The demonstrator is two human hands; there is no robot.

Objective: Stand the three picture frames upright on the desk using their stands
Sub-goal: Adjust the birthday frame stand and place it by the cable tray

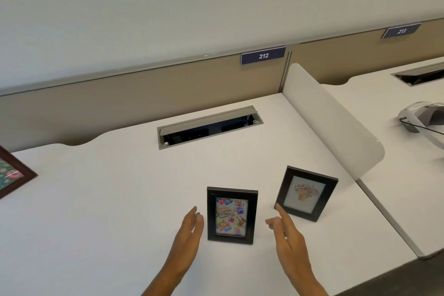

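Observation:
A black frame with a "Happy Birthday" picture (pixel 231 216) stands upright on the white desk (pixel 108 199) near its front. My left hand (pixel 189 230) hovers just left of it, fingers straight, empty. My right hand (pixel 287 230) is a little to its right, open, not touching it. A second black frame with a pale floral picture (pixel 305 193) stands upright further right, behind my right fingertips. A brown wooden frame with a green floral picture (pixel 13 173) sits at the far left edge, partly cut off; I cannot tell whether it stands or lies.
An open cable tray (pixel 209 127) is set into the desk's back middle. A white divider panel (pixel 331 118) borders the desk on the right. Beyond it, a neighbouring desk holds a white headset (pixel 420 116). A tan partition with label 212 (pixel 263 56) runs along the back.

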